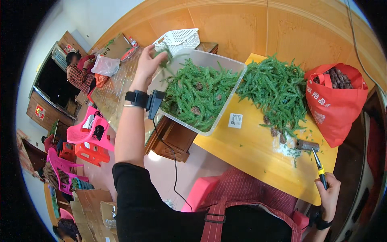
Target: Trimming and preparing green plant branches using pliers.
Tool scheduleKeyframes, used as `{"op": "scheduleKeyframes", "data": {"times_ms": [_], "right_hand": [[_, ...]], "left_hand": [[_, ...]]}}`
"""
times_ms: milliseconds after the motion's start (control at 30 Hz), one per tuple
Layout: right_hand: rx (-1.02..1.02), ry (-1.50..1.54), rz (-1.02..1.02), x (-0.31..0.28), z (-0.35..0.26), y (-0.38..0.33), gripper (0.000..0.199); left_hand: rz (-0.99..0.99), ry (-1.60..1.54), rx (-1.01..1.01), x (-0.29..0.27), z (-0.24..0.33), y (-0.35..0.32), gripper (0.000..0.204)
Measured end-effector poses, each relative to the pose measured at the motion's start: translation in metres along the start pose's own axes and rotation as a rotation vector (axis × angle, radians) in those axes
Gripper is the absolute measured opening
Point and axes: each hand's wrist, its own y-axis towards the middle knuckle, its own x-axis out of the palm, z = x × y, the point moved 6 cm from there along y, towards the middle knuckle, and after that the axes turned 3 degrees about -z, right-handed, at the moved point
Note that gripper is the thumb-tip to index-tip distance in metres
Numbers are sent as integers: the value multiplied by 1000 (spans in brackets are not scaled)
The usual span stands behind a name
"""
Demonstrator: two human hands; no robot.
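Note:
My left hand (148, 64) is raised over the far left corner of a clear plastic bin (238, 86). A green artificial pine sprig (171, 57), smeared by motion, is at its thumb and fingers. The bin holds many such green sprigs (193, 82) with several brown pine cones (196, 110) among them. At the right, near the edge of the yellow table (250, 151), my right hand (331, 189) is closed round long-nose pliers (321, 171) with yellow and black handles. Their tips reach a dark cylindrical piece (307, 145) on the table, beside white powder (287, 147) and green scraps.
More sprigs (276, 90) are heaped right of the bin. A red bag (334, 103) of pine cones stands at the table's far right. A white basket (177, 39) sits behind the bin. A cable (171, 149) hangs from my left wrist. Pink chairs (90, 129) and other people are at the left.

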Motion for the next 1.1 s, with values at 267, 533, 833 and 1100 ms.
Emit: {"op": "scheduleKeyframes", "data": {"times_ms": [267, 533, 833, 1100], "right_hand": [[23, -1, 76, -5, 4, 1, 15], [-201, -228, -155, 23, 8, 8, 27], [-204, -338, -283, 43, 27, 7, 19], [-211, -402, -185, 42, 39, 10, 24]], "left_hand": [[-244, -474, 100, 21, 82, -56, 31], [-892, -525, 139, 162, 137, -179, 32], [-723, -354, 14, 319, 73, -177, 48], [-785, -46, 237, 339, 69, -183, 30]]}}
